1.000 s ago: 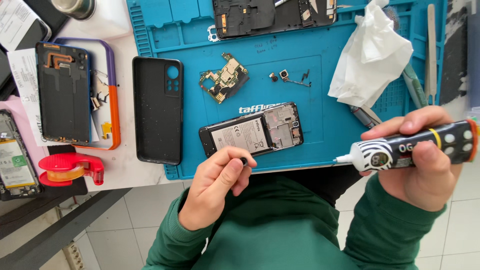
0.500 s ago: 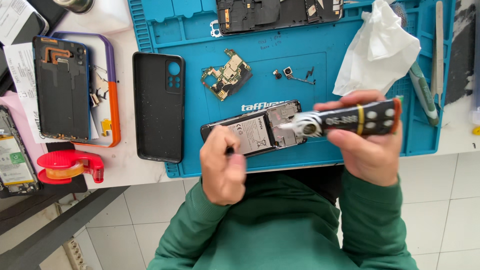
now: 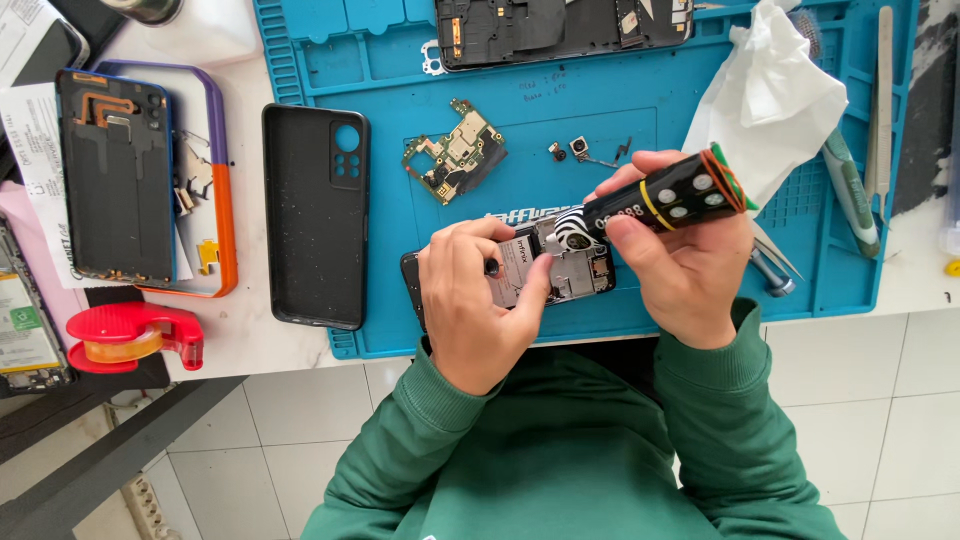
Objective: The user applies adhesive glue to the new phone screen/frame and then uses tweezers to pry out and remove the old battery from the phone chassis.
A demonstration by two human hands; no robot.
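Right now the left hand [image 3: 478, 305] is lying curled over the opened phone [image 3: 545, 268], its fingers bent and pressing the body down on the blue work mat [image 3: 620, 130], thumb resting on the inner plate. Meanwhile the right hand [image 3: 685, 255] is gripping a black glue tube [image 3: 660, 200], all fingers wrapped tightly around it, and is tilting the nozzle onto the phone's upper end, near the camera area.
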